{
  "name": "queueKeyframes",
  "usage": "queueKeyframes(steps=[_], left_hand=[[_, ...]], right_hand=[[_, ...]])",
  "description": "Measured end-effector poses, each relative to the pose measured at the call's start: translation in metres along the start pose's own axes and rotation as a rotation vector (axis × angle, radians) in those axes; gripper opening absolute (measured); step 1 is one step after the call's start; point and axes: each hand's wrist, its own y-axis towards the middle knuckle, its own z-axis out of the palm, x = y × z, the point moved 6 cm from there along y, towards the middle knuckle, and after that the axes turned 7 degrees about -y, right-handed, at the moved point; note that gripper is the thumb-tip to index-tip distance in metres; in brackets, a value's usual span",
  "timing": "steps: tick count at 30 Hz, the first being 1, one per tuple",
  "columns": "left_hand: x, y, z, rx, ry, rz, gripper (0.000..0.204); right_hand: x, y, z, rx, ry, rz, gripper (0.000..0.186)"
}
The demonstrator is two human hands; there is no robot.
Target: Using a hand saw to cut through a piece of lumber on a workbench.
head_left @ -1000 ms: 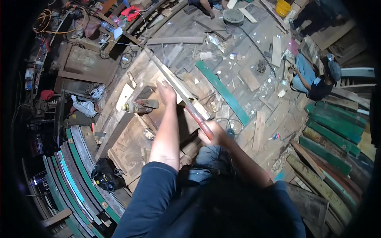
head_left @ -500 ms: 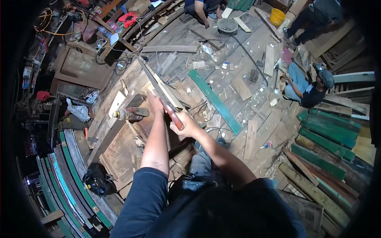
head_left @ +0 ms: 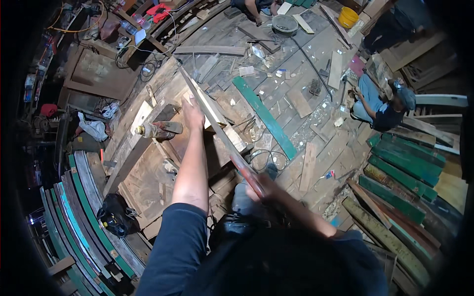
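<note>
Two bare hands at a long-bladed tool (head_left: pixel 210 117), seen beside the worker. The tool is slender and straight: a narrow, dull-grey strip joined to a rounded, reddish-brown handle (head_left: pixel 247 175). It lies diagonally, its far end up by the timber and its handle near the worker's body. The right hand (head_left: pixel 266 186), blurred, is clenched around the handle's near end. The left hand (head_left: pixel 193 113) rests on pale timber (head_left: pixel 186 92), just left of the blade; whether its fingers clasp an edge or merely press down, I cannot tell. The timber is smooth, light and square-edged. To its left are a dark, rough-faced beam (head_left: pixel 129 159), with a bottle-like object (head_left: pixel 157 129) lying across it, and a broad panel (head_left: pixel 145 172) with swirling brown grain. To the right, a flat green plank (head_left: pixel 264 116) lies on worn floorboards (head_left: pixel 316 130) littered with chips. Compared with half a second ago, the right hand and handle have drawn back toward the worker's body, exposing more blade beyond the left hand, which keeps its place beside it.
</note>
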Motion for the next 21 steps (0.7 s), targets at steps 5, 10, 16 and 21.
queueKeyframes(steps=[5,10,16,21], left_hand=[[0.014,0.013,0.003,0.029,-0.027,-0.053,0.065],[0.0,0.004,-0.005,-0.001,-0.039,0.046,0.058],[-0.028,-0.011,-0.001,-0.019,-0.052,-0.032,0.053],[-0.014,-0.003,-0.003,0.0,-0.022,-0.086,0.056]], right_hand=[[0.047,0.131,-0.041,-0.376,-0.096,-0.302,0.019],[0.026,0.054,-0.017,-0.413,-0.139,-0.376,0.012],[-0.017,-0.099,0.026,-0.118,0.216,0.335,0.019],[0.0,0.034,0.004,-0.109,0.169,0.172,0.016]])
